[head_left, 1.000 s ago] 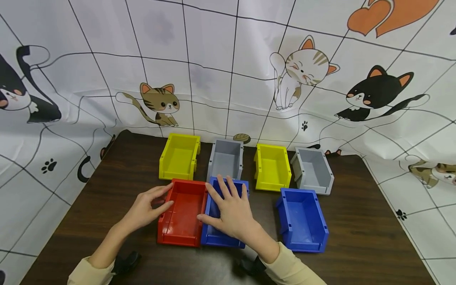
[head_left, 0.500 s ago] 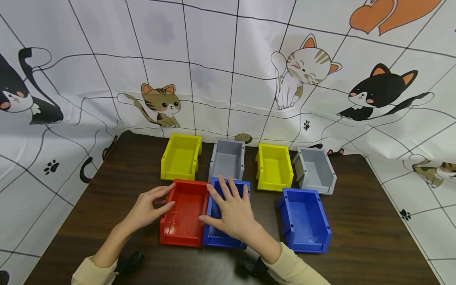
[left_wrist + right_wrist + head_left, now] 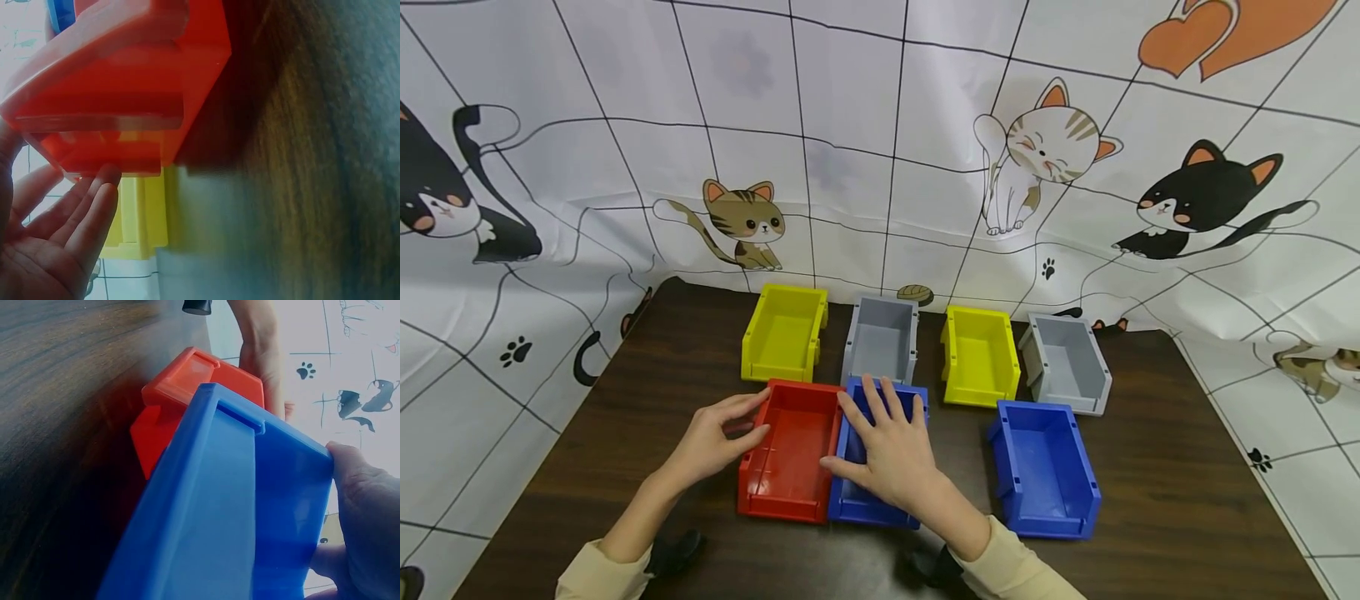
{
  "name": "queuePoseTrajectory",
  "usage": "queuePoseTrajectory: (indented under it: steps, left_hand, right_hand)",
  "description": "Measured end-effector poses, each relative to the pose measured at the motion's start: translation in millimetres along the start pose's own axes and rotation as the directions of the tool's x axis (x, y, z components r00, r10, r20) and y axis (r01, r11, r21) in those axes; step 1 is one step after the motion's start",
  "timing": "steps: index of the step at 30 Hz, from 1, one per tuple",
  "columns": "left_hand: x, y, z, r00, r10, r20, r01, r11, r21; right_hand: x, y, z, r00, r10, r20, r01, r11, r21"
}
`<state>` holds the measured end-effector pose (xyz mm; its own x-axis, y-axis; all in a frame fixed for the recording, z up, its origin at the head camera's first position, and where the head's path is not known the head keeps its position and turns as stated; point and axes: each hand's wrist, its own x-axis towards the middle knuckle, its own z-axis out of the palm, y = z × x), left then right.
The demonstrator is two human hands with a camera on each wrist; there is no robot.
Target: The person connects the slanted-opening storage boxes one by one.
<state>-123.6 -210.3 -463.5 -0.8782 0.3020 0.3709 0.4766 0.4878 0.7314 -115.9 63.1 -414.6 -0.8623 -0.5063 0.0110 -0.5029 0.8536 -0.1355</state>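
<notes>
A red plastic storage bin point(image 3: 793, 454) and a blue storage bin point(image 3: 867, 510) stand side by side on the dark wooden table, their long walls close together. My left hand point(image 3: 709, 437) is at the red bin's left wall; in the left wrist view its fingers point(image 3: 94, 212) lie fairly straight against that wall. Over the blue bin my right hand point(image 3: 895, 458) is spread wide, thumb toward the red bin. The thumb point(image 3: 350, 465) touches the blue rim in the right wrist view. Part of the blue bin's inside is hidden under this hand.
Behind stand a yellow bin point(image 3: 782, 333), a grey bin point(image 3: 882, 340), another yellow bin point(image 3: 980, 358) and another grey bin point(image 3: 1067, 367) in a row. A second blue bin point(image 3: 1047, 471) is to the right. A cat-print curtain point(image 3: 850, 150) hangs behind the table.
</notes>
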Motion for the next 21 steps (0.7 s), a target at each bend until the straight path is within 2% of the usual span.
queuePoseTrajectory:
  steps: [12,21]
  left_hand:
    - [-1.6,1.2,2.5,1.000,-0.029,-0.005,0.029,0.999,-0.046]
    - [-2.0,-1.4,2.9,1.000,-0.002,-0.028,0.001,1.000,-0.032]
  right_hand:
    - [-2.0,-0.6,18.2,1.000,0.015,0.019,-0.015,0.999,-0.037]
    - [-0.8,-0.5,25.6,1.000,0.005,-0.014,-0.006,0.999,-0.042]
